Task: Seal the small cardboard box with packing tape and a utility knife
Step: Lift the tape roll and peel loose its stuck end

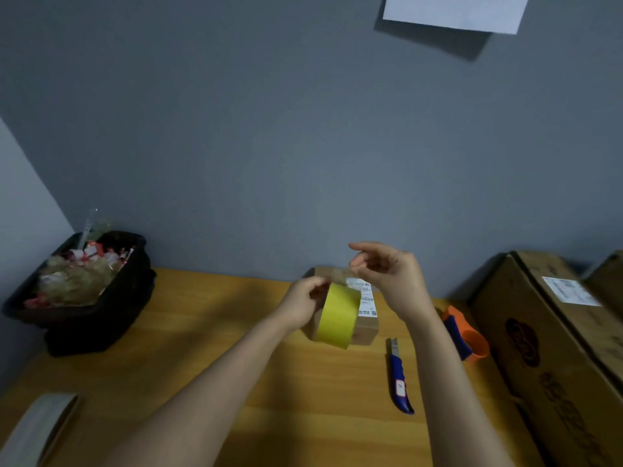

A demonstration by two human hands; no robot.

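Note:
A yellow roll of packing tape is held upright above the wooden table, in front of the small cardboard box with a white label. My left hand grips the roll from its left side. My right hand pinches the clear free end of the tape just above the roll, pulled out a short way. A blue utility knife lies on the table to the right of the box, its blade end toward the wall.
An orange and blue tape dispenser lies right of the knife. Large cardboard boxes fill the right side. A black bin of scraps stands back left. Another tape roll sits at the near left corner.

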